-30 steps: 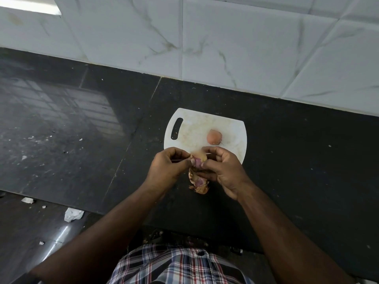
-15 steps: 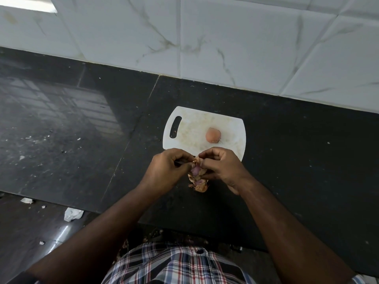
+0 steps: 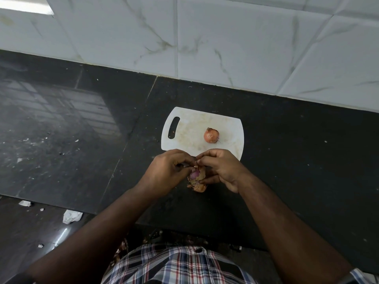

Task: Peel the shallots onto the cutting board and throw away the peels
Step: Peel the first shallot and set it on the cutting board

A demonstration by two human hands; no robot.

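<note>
The small shallot with purple flesh and papery tan skin point(image 3: 195, 174) sits between my two hands, held just above the black polished stone desk point(image 3: 287, 160) and just near of the white plastic cutting board with a slot handle point(image 3: 188, 128). Its purple flesh shows on the left side, while loose tan skin still wraps the right and hangs below toward a scrap of peel point(image 3: 198, 187) at the bottom (I cannot tell whether that scrap is attached or lying on the desk).

I judge this to be the middle of peeling the first shallot. A second, round orange-brown shallot with its skin on point(image 3: 211, 135) waits on the board, untouched. The next move calls for a firm hold on the bulb and a steady pull on the loosened skin so it comes off whole, not in flakes, then setting the bare bulb on the board.

My left hand point(image 3: 167, 171) is curled, its grip pressed together at the top of the shallot, pinching what looks like an edge of skin. My right hand point(image 3: 221, 169) cups the bulb from the right, fingers point(image 3: 207, 155) bent over the top and thumb underneath, pinching the shallot itself. Both forearms reach in from the near edge, over my plaid shirt point(image 3: 176, 265).
</note>
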